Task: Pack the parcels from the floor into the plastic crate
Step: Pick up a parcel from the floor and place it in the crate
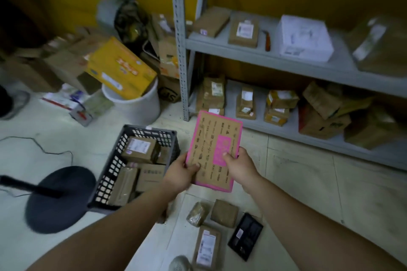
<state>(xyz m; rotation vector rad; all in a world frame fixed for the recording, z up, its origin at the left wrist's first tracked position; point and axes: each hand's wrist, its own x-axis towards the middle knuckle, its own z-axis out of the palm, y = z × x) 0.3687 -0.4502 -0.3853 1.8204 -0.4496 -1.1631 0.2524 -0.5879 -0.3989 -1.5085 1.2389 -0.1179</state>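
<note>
A flat brown parcel with a pink border (pixel 214 138) is held in the air by both hands, just right of the crate. My left hand (pixel 181 171) grips its lower left edge and my right hand (pixel 239 166) its lower right side. The dark grey plastic crate (pixel 114 160) stands on the floor to the left, with several brown boxes inside it. On the floor below my hands lie a taped brown bundle (pixel 197 213), a brown packet (pixel 224 212), a black flat parcel (pixel 245 235) and a long brown box with a white label (pixel 207 246).
A grey metal shelf rack (pixel 286 57) loaded with boxes fills the right side. A white bucket (pixel 136 105) holding a yellow box (pixel 121 68) stands behind the crate. A dark round stand base (pixel 59 200) and a cable (pixel 39 145) lie at the left.
</note>
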